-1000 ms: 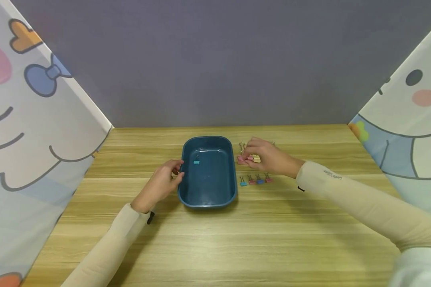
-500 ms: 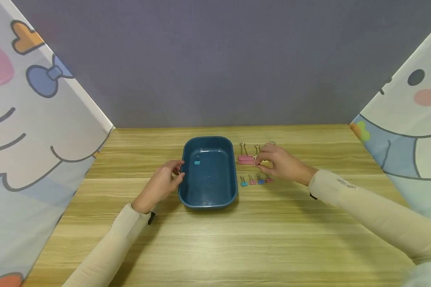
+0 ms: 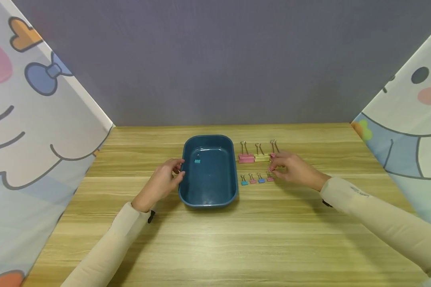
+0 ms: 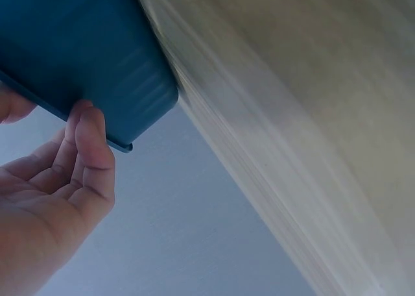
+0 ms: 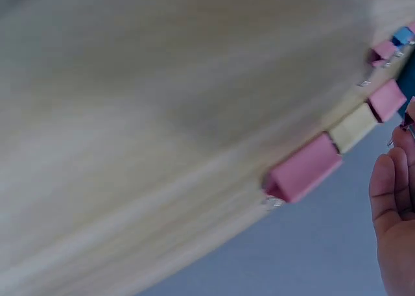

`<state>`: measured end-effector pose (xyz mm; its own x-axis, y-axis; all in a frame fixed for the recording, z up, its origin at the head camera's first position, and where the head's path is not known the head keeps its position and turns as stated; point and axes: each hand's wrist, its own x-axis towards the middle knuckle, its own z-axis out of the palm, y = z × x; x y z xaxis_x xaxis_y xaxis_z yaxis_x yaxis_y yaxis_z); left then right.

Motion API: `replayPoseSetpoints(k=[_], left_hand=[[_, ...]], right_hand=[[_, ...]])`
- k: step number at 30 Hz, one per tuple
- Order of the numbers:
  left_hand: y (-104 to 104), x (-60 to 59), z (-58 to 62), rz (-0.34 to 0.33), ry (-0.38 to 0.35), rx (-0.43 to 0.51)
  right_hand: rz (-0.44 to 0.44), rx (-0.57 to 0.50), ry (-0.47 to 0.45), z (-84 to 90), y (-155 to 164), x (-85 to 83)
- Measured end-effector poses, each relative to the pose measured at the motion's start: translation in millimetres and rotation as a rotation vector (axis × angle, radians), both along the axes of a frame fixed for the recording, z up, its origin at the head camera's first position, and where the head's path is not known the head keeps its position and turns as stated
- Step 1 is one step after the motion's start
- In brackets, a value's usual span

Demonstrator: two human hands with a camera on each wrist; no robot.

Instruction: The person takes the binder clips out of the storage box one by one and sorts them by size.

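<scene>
A dark blue tray (image 3: pixel 186 191) sits mid-table with one small teal binder clip (image 3: pixel 197 161) inside it. My left hand (image 3: pixel 163 181) grips the tray's left rim; in the left wrist view the fingers (image 4: pixel 91 153) curl under the lip of the tray (image 4: pixel 97 56). To the right of the tray lie a row of large clips, pink (image 3: pixel 246 158), yellow (image 3: pixel 261 158) and pink (image 3: pixel 272 155), and a row of several small clips (image 3: pixel 256 180). My right hand (image 3: pixel 289 167) hovers at the right end of both rows, fingers loosely curled, holding nothing that I can see.
The wooden table (image 3: pixel 215 247) is walled by cartoon-print curtains on the left (image 3: pixel 39 131) and right (image 3: pixel 409 131), with a grey wall behind. The right wrist view shows the large pink clip (image 5: pixel 305 168) beside the yellow one (image 5: pixel 353 127).
My right hand has slid rightward along the row of large clips, uncovering the left pink one and then the yellow one. The left hand and the tray have stayed put.
</scene>
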<state>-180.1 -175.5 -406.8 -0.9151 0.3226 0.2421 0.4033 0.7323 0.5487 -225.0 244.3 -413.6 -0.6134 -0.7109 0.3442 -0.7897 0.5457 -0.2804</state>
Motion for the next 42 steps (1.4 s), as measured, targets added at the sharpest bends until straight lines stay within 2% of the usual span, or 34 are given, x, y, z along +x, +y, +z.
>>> replayPoseSetpoints(k=[10, 15, 22, 29, 35, 42], left_hand=[[-1, 2.0, 3.5, 0.007, -0.010, 0.005], [-2, 2.3, 2.8, 0.006, -0.009, 0.003], [-2, 2.6, 2.0, 0.009, -0.003, 0.005], [-1, 2.3, 2.1, 0.008, -0.014, 0.000], [0, 1.1, 0.9, 0.011, -0.015, 0.002], [2, 1.5, 3.5, 0.011, -0.022, -0.001]], right_hand=[[-0.002, -0.007, -0.116, -16.0, 20, 4.8], [0.018, 0.000, -0.115, -24.0, 22, 4.7], [0.011, 0.035, -0.107, -23.2, 21, 4.8], [-0.001, 0.061, -0.172, -7.4, 15, 2.5], [0.027, 0.036, -0.064, 17.4, 0, -1.4], [0.066, 0.048, -0.016, 37.2, -22, -0.1]])
